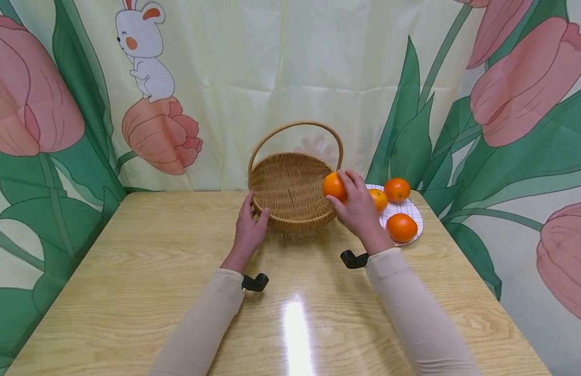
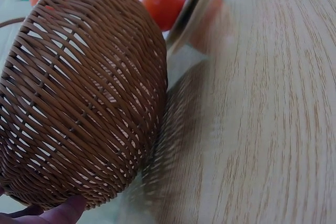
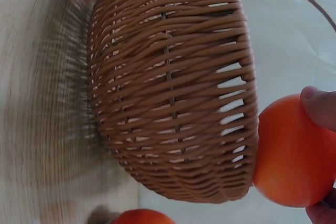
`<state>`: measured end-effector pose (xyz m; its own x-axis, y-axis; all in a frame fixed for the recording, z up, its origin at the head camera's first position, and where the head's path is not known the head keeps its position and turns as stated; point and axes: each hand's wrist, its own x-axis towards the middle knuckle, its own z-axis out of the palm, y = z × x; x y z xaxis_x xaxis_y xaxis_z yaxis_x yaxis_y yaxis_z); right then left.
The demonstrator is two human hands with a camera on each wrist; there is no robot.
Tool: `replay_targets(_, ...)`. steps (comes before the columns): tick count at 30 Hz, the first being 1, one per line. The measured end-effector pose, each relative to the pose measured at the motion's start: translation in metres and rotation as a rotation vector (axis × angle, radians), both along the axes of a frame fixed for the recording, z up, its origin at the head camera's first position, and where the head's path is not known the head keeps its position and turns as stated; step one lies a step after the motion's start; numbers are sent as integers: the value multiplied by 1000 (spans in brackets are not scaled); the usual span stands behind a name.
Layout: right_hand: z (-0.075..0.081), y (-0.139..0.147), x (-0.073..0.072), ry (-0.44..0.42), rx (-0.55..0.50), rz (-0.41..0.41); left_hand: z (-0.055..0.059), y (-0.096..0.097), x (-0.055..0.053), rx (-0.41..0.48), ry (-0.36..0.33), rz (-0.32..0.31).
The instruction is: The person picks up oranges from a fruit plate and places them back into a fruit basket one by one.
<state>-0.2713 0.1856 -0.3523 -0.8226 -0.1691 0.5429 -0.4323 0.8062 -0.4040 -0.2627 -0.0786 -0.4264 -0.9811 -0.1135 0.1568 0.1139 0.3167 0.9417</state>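
The right fingers (image 1: pixel 348 183) hold an orange fruit (image 1: pixel 334 186) at the edge of the basket (image 1: pixel 290 185). The left fingers (image 1: pixel 246 204) hold its other side. Beside the right fingers, more fruits (image 1: pixel 401 227) sit on a plate (image 1: pixel 405 208).

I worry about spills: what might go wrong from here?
The held fruit is at the basket's rim and might catch there or slip from the right hand. The left hand touches only one side of the basket, so a knock could tip it. The plate lies near the table's edge; a bump from the right forearm could roll its fruit off.
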Motion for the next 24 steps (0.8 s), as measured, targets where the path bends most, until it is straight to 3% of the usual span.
replay_targets(24,-1,-34,-14,-116,-11,81,-1,0,1,7,14,18)
